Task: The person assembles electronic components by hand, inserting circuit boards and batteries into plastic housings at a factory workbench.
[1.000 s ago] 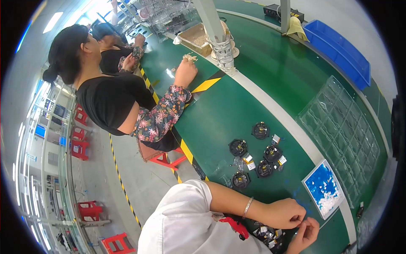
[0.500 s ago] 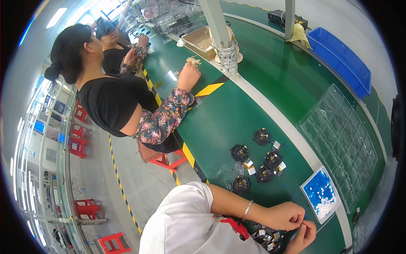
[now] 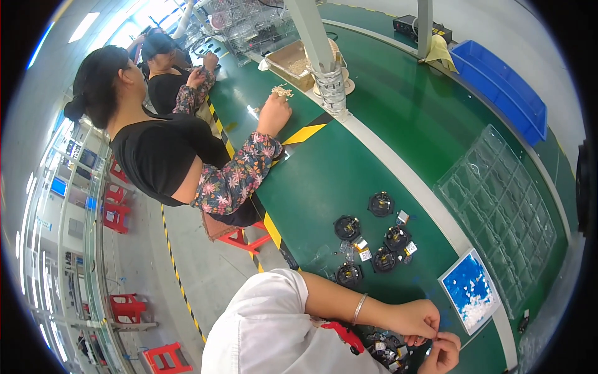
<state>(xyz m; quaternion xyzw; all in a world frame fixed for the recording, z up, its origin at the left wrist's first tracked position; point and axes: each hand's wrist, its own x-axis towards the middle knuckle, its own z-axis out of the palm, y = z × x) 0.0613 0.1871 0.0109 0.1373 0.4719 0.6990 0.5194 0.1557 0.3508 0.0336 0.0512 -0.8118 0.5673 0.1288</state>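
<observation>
My left hand (image 3: 416,320), with a bracelet (image 3: 360,308) at its wrist, is closed in a pinch over the green bench. My right hand (image 3: 443,353) is closed too, its fingertips meeting those of the left. Whatever lies between them is too small to make out. Beneath my left forearm is a pile of small dark parts with white-labelled pieces (image 3: 387,350), partly hidden by the arm. A blue-and-white tray (image 3: 461,288) holding small white bits sits just beyond the hands. Farther left on the bench lie several round black housings (image 3: 381,204) with wires and small labelled battery-like packs (image 3: 365,254).
A clear compartmented plastic tray (image 3: 498,218) lies at the right, with a blue bin (image 3: 498,87) behind it. A wrapped post (image 3: 330,87) rises from the bench. Two co-workers sit at the left, the nearer in floral sleeves (image 3: 233,171). Red stools (image 3: 168,359) stand on the floor.
My hands stay pinched together, shifted slightly left in the picture. The view has moved a little, so the bench items also appear farther left. A co-worker at the back has turned their head.
</observation>
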